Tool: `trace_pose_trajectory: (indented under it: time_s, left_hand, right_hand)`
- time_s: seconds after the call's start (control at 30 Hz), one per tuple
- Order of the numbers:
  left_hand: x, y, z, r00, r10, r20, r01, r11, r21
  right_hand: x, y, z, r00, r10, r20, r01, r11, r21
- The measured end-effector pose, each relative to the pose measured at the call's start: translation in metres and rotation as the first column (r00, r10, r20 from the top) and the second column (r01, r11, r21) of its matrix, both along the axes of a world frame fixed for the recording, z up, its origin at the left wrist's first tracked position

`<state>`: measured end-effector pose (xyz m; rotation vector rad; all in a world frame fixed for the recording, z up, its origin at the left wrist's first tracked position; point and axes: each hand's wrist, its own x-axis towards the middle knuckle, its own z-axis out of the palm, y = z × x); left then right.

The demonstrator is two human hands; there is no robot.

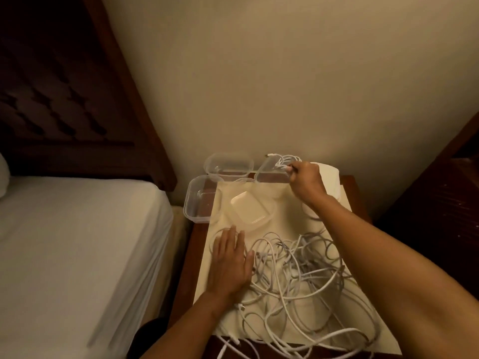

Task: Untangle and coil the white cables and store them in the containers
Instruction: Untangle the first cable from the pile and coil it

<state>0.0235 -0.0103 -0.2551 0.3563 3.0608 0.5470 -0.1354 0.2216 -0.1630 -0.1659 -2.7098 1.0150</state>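
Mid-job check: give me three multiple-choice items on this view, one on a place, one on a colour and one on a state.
1. Where is the coil that the right hand holds?
A. at the container by the wall
B. on the bed
C. back in the tangle

2. What colour is the tangle?
A. black
B. white
C. red

3. How is the left hand?
A. curled in a fist
B. flat, with straight fingers, at the tangle's edge
C. out of view

Answers:
1 A: the coil sits at that container's rim, close to the wall.
2 B: every cable in the tangle looks white.
3 B: its fingers lie straight and grip nothing.
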Motion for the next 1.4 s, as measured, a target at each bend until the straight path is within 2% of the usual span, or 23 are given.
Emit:
trace_pose_trajectory:
  time_s: [0.27,0.43,0.57,0.67,0.8,1.0,1.3,1.4]
  left_hand:
    - [-0.001,-0.004,-0.006,0.999,-0.013,0.052,0.015,1.000,-0.023]
    - [0.000,-0.004,-0.006,0.999,-0.006,0.043,0.006,1.000,-0.002]
    - [0.000,-0.005,-0.007,0.999,-0.008,0.035,0.008,1.000,0.006]
    - [-0.001,-0.005,-0.007,0.999,-0.006,0.039,0.005,1.000,0.011]
    - [-0.001,-0.005,-0.006,1.000,-0.007,0.031,0.007,1.000,0.014]
    - [0.000,-0.004,-0.005,0.999,-0.003,0.036,0.002,0.999,0.033]
    - [-0.001,-0.004,-0.005,0.999,-0.003,0.041,0.001,0.999,0.036]
    - [0.000,-0.005,-0.005,0.999,-0.004,0.036,0.003,1.000,0.029]
  right_hand:
    - [-0.028,-0.019,-0.027,0.985,-0.007,0.171,-0.004,0.998,0.064]
    - [-0.035,-0.017,-0.037,0.983,0.013,0.182,-0.057,0.969,0.240]
    - [-0.043,-0.017,-0.036,0.977,-0.026,0.210,-0.081,0.872,0.484]
    - [-0.048,-0.017,-0.040,0.970,-0.077,0.230,-0.065,0.829,0.555]
    - [-0.051,-0.016,-0.037,0.960,-0.107,0.259,-0.074,0.795,0.602]
    - [-0.054,-0.023,-0.027,0.928,-0.129,0.350,-0.106,0.808,0.579]
    - [-0.055,-0.023,-0.018,0.895,-0.071,0.441,-0.174,0.853,0.491]
    - [-0.053,-0.024,-0.019,0.896,-0.039,0.442,-0.219,0.827,0.518]
